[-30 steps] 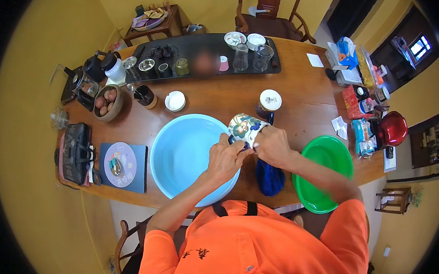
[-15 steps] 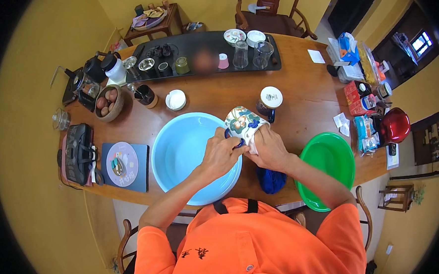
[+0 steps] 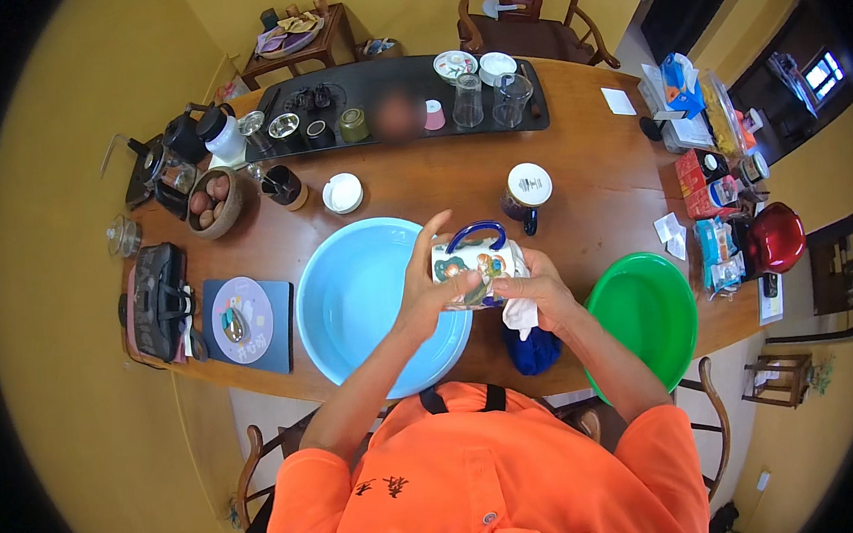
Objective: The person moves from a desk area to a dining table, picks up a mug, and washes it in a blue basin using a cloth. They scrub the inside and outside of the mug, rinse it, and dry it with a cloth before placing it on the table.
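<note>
A white mug (image 3: 460, 264) with painted flowers and a blue handle lies sideways between my two hands, over the right rim of the light blue basin (image 3: 313, 272). My left hand (image 3: 426, 288) grips its left end, thumb across the front and a finger pointing up. On the other end, my right hand (image 3: 546, 289) is closed round the mug and a white cloth (image 3: 521, 317), which hangs below the fingers. A dark blue bundle of cloth (image 3: 532, 353) lies beneath on the table edge. Beyond the hands stands a dark mug (image 3: 517, 210) with a white round top.
A green basin (image 3: 677, 297) stands at the right edge. Across the back runs a black tea tray (image 3: 543, 96) with glass pitchers and cups. A white ashtray-like bowl (image 3: 343, 194), a bowl of round brown items (image 3: 213, 205) and a black bag (image 3: 158, 305) are on the left.
The mug has been turned, so its handle now points away from me. My right hand has come off its mouth and now grips its right end, with the cloth hanging down.
</note>
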Demonstrator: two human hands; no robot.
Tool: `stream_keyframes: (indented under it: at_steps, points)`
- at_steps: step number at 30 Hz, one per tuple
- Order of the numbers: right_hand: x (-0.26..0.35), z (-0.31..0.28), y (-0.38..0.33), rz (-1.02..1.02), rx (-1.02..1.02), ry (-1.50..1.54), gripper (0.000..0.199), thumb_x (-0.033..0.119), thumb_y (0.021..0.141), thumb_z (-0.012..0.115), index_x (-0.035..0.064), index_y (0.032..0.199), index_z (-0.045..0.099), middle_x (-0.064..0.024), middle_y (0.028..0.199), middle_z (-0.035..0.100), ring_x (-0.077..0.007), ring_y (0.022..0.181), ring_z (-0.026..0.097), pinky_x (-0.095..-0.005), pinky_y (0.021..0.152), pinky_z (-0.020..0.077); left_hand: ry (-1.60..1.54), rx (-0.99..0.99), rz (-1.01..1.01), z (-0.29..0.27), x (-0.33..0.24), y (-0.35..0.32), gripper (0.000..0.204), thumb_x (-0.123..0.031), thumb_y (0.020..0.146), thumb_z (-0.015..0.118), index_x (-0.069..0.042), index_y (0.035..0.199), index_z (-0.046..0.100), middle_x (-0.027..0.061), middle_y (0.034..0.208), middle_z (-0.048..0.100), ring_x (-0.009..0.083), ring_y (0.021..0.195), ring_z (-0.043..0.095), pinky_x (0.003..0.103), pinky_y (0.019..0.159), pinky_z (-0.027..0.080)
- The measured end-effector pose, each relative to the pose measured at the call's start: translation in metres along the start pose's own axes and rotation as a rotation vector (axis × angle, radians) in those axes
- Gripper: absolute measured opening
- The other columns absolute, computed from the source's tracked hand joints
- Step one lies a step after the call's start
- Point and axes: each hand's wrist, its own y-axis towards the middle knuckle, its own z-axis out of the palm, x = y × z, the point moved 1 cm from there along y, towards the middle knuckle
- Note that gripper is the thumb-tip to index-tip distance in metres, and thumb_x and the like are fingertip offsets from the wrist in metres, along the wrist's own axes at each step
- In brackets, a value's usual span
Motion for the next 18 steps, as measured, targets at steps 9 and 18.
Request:
stream_keyframes:
  at_steps: [9, 18]
  points:
    - [-0.028, 0.015, -0.003, -0.202, -0.034, -0.338, 0.044, 0.027, 0.083, 0.069, -0.0012, 0.113, 0.051, -0.0079, 0.097, 0.061, -0.0114, 0.089, 0.058, -0.0283, 0.073, 0.0467, -0.198, -0.226, -0.131, -0.007, 0.023, -0.021, 0.045, -0.015, 0.079, 0.074, -0.004, 0.115, 0.048, 0.0097, 0.098, 0.061, 0.0143, 0.088, 0.061, 0.024, 0.067, 0.052]
    - [0.003, 0.037, -0.035, -0.924, 0.662, -1.699, 0.045, 0.033, 0.073, 0.072, -0.0061, 0.091, 0.056, -0.0202, 0.076, 0.059, -0.0344, 0.064, 0.06, -0.0404, 0.057, 0.0494, -0.499, 0.103, -0.667, -0.015, 0.012, -0.022, 0.033, -0.02, 0.081, 0.066, 0.0, 0.105, 0.056, 0.0108, 0.1, 0.06, 0.0181, 0.09, 0.06, 0.03, 0.08, 0.049]
